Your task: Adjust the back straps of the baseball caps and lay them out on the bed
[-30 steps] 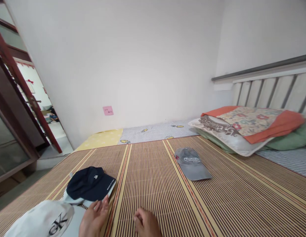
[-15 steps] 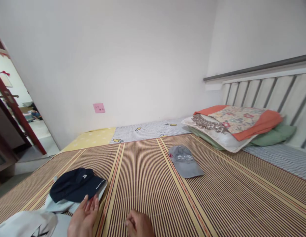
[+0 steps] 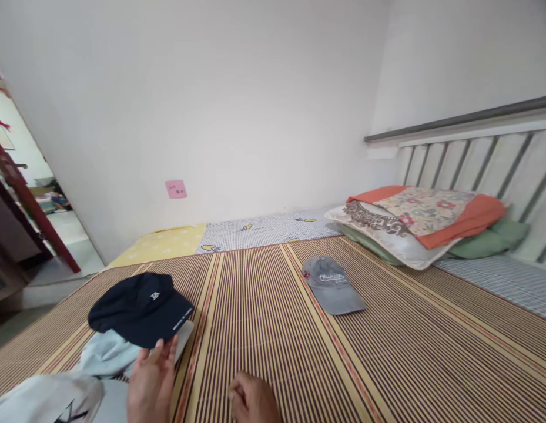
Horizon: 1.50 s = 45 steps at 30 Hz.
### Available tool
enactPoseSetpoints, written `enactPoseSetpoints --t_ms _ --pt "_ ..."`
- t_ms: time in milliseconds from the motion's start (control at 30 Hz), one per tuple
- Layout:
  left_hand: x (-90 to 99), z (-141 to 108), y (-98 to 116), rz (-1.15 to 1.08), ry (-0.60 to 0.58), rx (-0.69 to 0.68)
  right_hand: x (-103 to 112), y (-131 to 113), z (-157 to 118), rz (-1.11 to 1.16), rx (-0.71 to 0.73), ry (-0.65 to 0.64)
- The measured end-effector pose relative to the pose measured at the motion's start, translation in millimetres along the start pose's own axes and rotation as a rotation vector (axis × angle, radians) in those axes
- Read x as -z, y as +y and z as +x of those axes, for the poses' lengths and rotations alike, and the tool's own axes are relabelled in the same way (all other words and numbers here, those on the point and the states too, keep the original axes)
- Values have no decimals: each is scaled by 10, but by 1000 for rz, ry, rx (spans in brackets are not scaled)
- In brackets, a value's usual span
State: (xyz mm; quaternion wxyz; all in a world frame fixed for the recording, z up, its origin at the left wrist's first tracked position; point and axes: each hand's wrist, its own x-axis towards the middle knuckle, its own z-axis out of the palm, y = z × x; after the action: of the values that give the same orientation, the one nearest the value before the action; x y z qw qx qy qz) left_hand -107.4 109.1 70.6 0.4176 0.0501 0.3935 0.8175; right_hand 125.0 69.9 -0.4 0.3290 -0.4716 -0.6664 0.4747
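Observation:
My left hand [image 3: 153, 376] pinches the brim of a dark navy cap [image 3: 138, 308], thumb on top and fingers below. The navy cap is tilted up over a pale blue cap [image 3: 106, 353], which lies partly hidden beneath it. Closer to me, at the lower left, is a white cap [image 3: 52, 399] with black lettering, cut off by the frame edge. My right hand [image 3: 254, 399] rests low over the striped mat [image 3: 273, 323], fingers curled in; whether anything is inside them is hidden. Farther off on the right lies a grey cap [image 3: 333, 285], brim toward me.
Pillows with an orange floral cover [image 3: 435, 211] are piled at the right, by a slatted headboard [image 3: 471, 164]. A pink note [image 3: 176, 189] sticks to the white wall behind the bed. An open doorway [image 3: 56, 217] is at the far left.
My left hand has closed on the navy cap's brim and raised the cap, so more of the pale blue cap shows. My right hand has barely moved.

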Motion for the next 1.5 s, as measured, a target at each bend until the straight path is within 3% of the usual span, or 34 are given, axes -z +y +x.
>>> enactPoseSetpoints --t_ms 100,233,433,600,700,767,867,1000,1100,1200,1367,1500 --pt "-183 -312 -104 32 -73 -13 34 -45 10 83 -59 -17" --pt "-348 -665 -288 69 -236 110 141 -73 84 510 -176 -68" --pt "-417 -973 -589 123 -416 272 461 53 218 1087 -257 145" --pt "-407 -1106 -849 144 -521 414 927 37 195 1267 -118 191" --pt "-380 -1152 -979 152 -497 495 1149 5 162 1334 14 193" --pt "-360 -1180 -1033 173 -508 540 1241 4 141 1368 12 229" --pt "-349 -1230 -1049 215 -613 590 1324 10 102 1398 -59 311" --pt "-382 -1291 -998 219 -709 625 1382 14 43 1420 -81 325" --pt "-400 -1282 -965 134 -691 644 1372 40 21 1397 -116 350" --pt "-392 -1211 -944 23 -593 618 1317 52 8 1350 -164 366" --pt "-371 -1081 -890 -29 -393 555 1224 -49 -31 1327 -169 253" --pt "-345 -1050 -844 -39 -357 534 1194 -74 -52 1326 -194 252"
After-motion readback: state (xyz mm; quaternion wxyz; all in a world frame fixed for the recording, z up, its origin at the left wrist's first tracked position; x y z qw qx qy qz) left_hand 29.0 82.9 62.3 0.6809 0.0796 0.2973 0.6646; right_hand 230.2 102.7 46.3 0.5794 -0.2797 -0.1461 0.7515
